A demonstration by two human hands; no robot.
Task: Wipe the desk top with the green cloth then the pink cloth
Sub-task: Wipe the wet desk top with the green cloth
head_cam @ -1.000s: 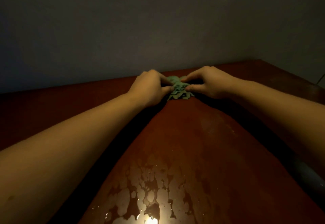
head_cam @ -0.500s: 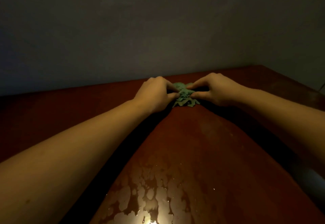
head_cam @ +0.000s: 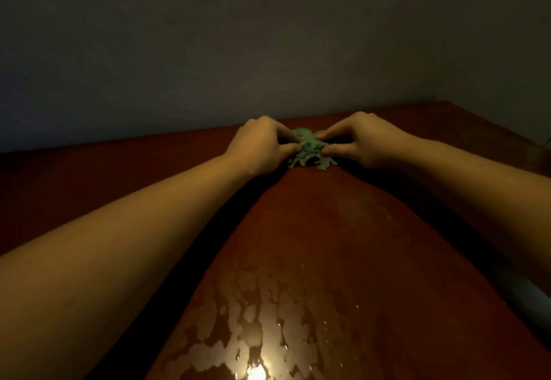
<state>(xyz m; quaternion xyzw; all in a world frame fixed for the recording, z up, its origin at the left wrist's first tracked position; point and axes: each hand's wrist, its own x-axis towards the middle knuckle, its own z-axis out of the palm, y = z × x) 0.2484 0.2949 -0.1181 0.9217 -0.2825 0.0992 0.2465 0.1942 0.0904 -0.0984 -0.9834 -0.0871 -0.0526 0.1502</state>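
at the far edge of the table (head_cam: pixel 343 245), my left hand (head_cam: pixel 262 147) and right hand (head_cam: pixel 362 142) each pinch the bunched green cloth (head_cam: pixel 310 153), gathering it, i judge, to wipe the wet near patch.

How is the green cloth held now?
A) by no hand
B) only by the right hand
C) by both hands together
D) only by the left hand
C: the left hand and the right hand both pinch the bunched green cloth on the desk top.
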